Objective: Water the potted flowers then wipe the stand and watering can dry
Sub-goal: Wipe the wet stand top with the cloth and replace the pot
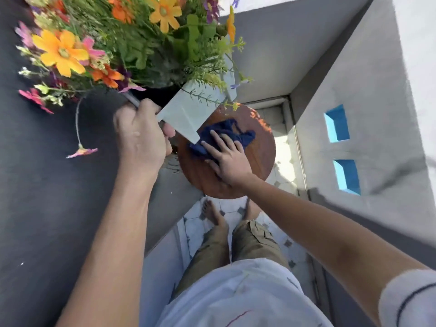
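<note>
Our left hand point(141, 135) grips the white flower pot point(186, 109), lifted and tilted. Our right hand point(226, 159) presses a crumpled blue cloth point(226, 133) flat on the round brown stand point(259, 152).

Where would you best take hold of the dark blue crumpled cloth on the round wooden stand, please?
Probably at the bunched far edge of the dark blue crumpled cloth, coming from above on the right. Those folds stand up off the round wooden stand and lie clear. The right hand presses the near part flat, and the pale square flower pot, held by the left hand, overhangs its left.
</note>
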Motion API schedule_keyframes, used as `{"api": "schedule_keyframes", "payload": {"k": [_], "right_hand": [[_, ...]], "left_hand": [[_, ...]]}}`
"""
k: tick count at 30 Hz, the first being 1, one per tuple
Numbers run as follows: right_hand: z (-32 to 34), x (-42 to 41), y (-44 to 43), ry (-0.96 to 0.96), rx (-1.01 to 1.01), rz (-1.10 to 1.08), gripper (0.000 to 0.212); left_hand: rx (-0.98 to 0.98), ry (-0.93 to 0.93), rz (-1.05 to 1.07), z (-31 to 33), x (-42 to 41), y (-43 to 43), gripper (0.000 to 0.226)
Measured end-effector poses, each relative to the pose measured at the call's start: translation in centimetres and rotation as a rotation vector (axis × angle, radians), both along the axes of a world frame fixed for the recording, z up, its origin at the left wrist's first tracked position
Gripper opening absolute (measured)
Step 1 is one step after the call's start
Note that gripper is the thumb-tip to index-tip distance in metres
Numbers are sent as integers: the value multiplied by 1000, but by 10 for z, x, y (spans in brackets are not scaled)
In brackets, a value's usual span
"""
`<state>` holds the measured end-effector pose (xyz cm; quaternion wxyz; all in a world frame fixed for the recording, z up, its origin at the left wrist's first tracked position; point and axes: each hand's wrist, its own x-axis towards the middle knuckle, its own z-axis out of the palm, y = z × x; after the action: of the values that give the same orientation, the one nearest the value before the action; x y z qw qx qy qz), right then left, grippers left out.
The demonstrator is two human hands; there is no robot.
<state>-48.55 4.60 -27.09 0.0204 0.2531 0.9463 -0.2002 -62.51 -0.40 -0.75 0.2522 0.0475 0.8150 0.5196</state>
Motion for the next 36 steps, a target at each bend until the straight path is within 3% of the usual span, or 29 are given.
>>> {"api": "schedule_keyframes", "payload": {"k": [5,9,11,15,18,20,24,31,36], "right_hand": [[-2,-1,58,-42,21,-370,57],[4,-42,60,-28,-38,-475,53],[3,-64,44,-25,-82,-409,53],[-1,-88,-12,20,-146,-78,52],[-3,-65,-60,31,-152,177,47],[-3,-37,-76,52,-156,217,45],[-3,13,-57,85,-133,30,45],[-2,30,60,2,-49,-548,47],[-1,7,24,94,-109,-596,47]], "left_hand": [[28,28,-9,3,-2,2,41],[48,85,-31,10,-5,4,40],[42,105,-39,12,-6,5,41],[47,85,-26,17,-4,7,47],[28,73,5,17,-5,6,26],[13,76,8,16,-7,5,19],[12,78,9,14,-9,2,23],[25,59,11,12,-6,-1,28],[44,46,13,12,-3,3,48]]}}
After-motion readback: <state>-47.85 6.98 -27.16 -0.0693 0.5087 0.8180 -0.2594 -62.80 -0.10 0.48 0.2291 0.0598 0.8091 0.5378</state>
